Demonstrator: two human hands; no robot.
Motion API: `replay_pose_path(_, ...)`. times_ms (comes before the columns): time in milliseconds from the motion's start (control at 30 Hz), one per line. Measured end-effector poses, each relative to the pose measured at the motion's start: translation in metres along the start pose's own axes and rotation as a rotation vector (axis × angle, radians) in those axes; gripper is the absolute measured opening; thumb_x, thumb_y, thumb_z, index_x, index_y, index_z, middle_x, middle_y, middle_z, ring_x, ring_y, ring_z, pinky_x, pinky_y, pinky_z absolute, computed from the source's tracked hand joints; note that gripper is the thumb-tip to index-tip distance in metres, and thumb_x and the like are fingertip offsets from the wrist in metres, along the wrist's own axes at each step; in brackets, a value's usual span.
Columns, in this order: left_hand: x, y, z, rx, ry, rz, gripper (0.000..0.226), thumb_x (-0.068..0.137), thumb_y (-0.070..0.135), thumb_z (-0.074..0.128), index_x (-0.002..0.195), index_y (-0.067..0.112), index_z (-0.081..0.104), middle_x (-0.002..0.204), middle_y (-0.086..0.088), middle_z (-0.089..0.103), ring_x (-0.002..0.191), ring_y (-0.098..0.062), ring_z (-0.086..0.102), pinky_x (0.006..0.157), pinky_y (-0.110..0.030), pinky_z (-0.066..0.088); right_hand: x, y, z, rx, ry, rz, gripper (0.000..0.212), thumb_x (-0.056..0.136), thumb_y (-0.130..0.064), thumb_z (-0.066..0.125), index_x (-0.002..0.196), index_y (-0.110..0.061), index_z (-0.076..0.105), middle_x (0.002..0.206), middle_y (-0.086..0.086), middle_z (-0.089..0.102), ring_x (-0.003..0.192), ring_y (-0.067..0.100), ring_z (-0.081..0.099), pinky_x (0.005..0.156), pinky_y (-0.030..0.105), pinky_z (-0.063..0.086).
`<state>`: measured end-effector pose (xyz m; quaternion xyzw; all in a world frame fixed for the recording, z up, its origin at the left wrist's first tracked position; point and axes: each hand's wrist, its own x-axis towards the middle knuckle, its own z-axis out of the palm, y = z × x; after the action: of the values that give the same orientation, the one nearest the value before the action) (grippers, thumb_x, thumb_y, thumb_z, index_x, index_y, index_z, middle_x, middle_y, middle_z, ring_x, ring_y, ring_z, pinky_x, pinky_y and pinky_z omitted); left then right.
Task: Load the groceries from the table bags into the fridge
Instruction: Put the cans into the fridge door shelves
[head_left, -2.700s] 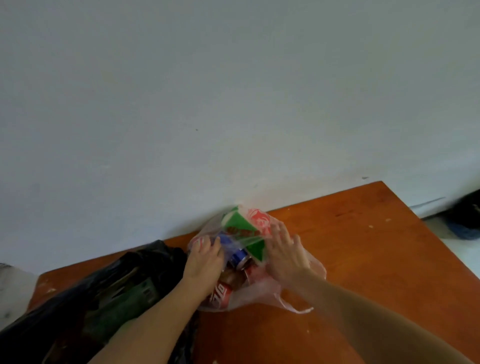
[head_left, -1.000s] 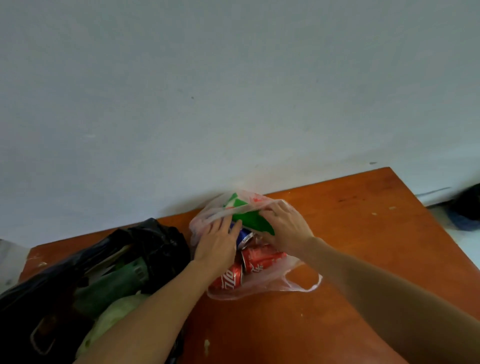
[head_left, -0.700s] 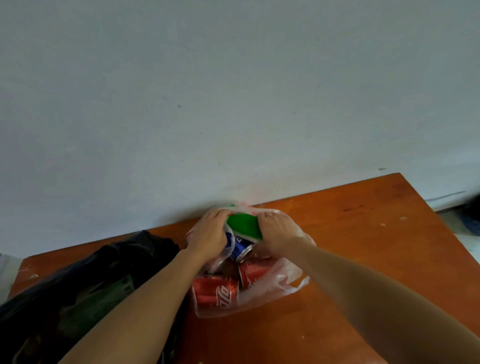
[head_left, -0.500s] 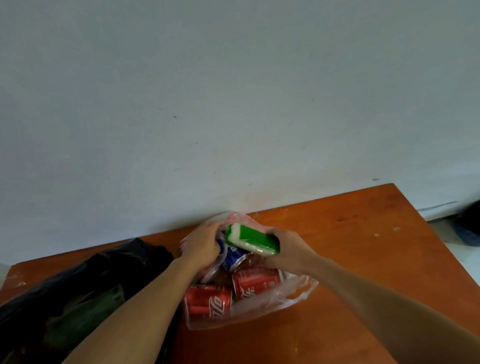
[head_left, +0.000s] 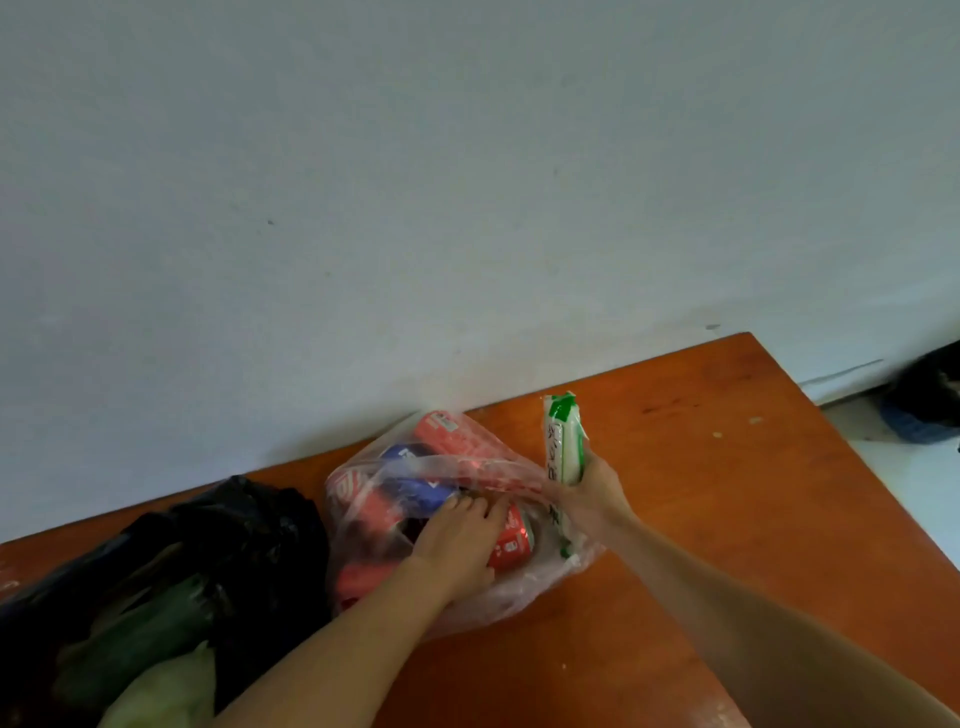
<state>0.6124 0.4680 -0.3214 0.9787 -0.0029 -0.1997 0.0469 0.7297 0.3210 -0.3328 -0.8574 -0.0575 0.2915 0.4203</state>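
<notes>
Currently taking packet (head_left: 563, 441) out of bag (head_left: 501, 603): clasped upright in right grip (head_left: 587, 496), just above bag mouth. Resting left grip (head_left: 462, 545) flat-fingered on cans (head_left: 511, 543) inside, holding nothing. Next: carry packet to fridge, unseen.

An orange wooden table (head_left: 727, 467) stands against a pale wall (head_left: 467, 182).

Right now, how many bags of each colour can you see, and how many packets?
Clear bags: 1, the clear bag with cans inside.
Black bags: 1, the black bag beside it.
Packets: 1, the green-and-white packet, held upright in the right grip.
Total: 3.
</notes>
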Motion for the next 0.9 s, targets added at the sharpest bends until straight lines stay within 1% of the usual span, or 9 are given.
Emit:
replay_pose_path(100,0.008,0.011,0.010,0.081,0.001,-0.050,0.090,0.077,0.026,0.070,0.148,0.011,0.017,0.144,-0.014,0.040,0.130,-0.029,0.040,0.116,-0.043,0.021,-0.004,0.008,0.005,0.063,-0.003,0.059,0.076,0.071,-0.031,0.081,0.135,-0.010,0.045,0.122,0.009,0.062,0.111,0.025,0.061,0.086,0.040,0.056)
replay_pose_path(167,0.007,0.015,0.015,0.097,0.007,-0.059,0.089,0.077,0.028,0.070,0.147,0.011,0.018,0.143,-0.014,0.041,0.130,-0.029,0.041,0.117,-0.045,0.017,-0.007,0.007,0.004,0.109,-0.005,0.072,0.078,0.070,-0.031,0.080,0.136,-0.009,0.043,0.122,0.010,0.061,0.112,0.027,0.060,0.088,0.041,0.055)
replay_pose_path(300,-0.013,0.018,0.009,0.009,0.095,-0.015,0.090,0.079,0.051,0.063,0.147,0.016,0.016,0.150,-0.010,0.032,0.138,-0.027,0.030,0.118,-0.044,0.003,-0.017,-0.001,-0.005,0.215,0.008,0.107,0.069,0.079,-0.011,0.073,0.140,-0.010,0.040,0.119,0.010,0.060,0.110,0.029,0.060,0.087,0.044,0.056)
replay_pose_path(433,-0.046,0.018,-0.021,-0.102,0.216,-0.050,0.097,0.075,0.075,0.047,0.147,0.016,0.018,0.150,-0.007,0.034,0.136,-0.024,0.034,0.118,-0.045,0.011,-0.038,-0.033,-0.022,0.549,0.058,0.231,0.044,0.083,-0.004,0.067,0.124,-0.007,0.050,0.108,0.010,0.062,0.103,0.029,0.061,0.085,0.043,0.056)
replay_pose_path(500,-0.056,0.013,-0.036,-0.092,0.279,-0.065,0.097,0.074,0.077,0.046,0.145,0.016,0.020,0.147,-0.006,0.038,0.132,-0.024,0.038,0.116,-0.044,0.017,-0.052,-0.054,-0.031,0.690,0.094,0.247,0.038,0.082,-0.004,0.067,0.116,-0.007,0.051,0.107,0.012,0.062,0.102,0.031,0.061,0.086,0.046,0.055)
replay_pose_path(567,-0.069,0.008,-0.051,-0.104,0.337,-0.061,0.094,0.071,0.078,0.044,0.141,0.020,0.020,0.143,-0.005,0.041,0.127,-0.024,0.041,0.113,-0.042,0.024,-0.071,-0.071,-0.040,0.765,0.133,0.215,0.035,0.082,-0.004,0.066,0.113,-0.006,0.052,0.107,0.014,0.064,0.095,0.031,0.064,0.080,0.045,0.056)
replay_pose_path(667,-0.095,0.009,-0.074,-0.114,0.410,-0.025,0.095,0.070,0.078,0.040,0.142,0.018,0.022,0.141,-0.006,0.040,0.125,-0.024,0.042,0.109,-0.039,0.030,-0.111,-0.090,-0.057,0.769,0.207,0.118,0.028,0.084,-0.004,0.064,0.109,-0.005,0.052,0.100,0.014,0.066,0.083,0.028,0.068,0.066,0.040,0.057)
replay_pose_path(800,-0.133,0.024,-0.098,-0.147,0.473,0.067,0.093,0.076,0.076,0.046,0.144,0.017,0.019,0.137,-0.003,0.039,0.122,-0.021,0.043,0.103,-0.037,0.040,-0.181,-0.088,-0.083,0.600,0.359,-0.027,0.044,0.084,-0.004,0.065,0.125,-0.005,0.050,0.103,0.012,0.063,0.091,0.029,0.063,0.075,0.043,0.056)
replay_pose_path(900,-0.156,0.048,-0.106,-0.078,0.535,0.141,0.086,0.079,0.070,0.051,0.143,0.021,0.019,0.135,0.000,0.039,0.118,-0.018,0.045,0.100,-0.033,0.038,-0.238,-0.069,-0.104,0.448,0.423,-0.031,0.054,0.082,-0.009,0.067,0.131,-0.010,0.046,0.104,0.011,0.061,0.092,0.030,0.062,0.076,0.046,0.057)
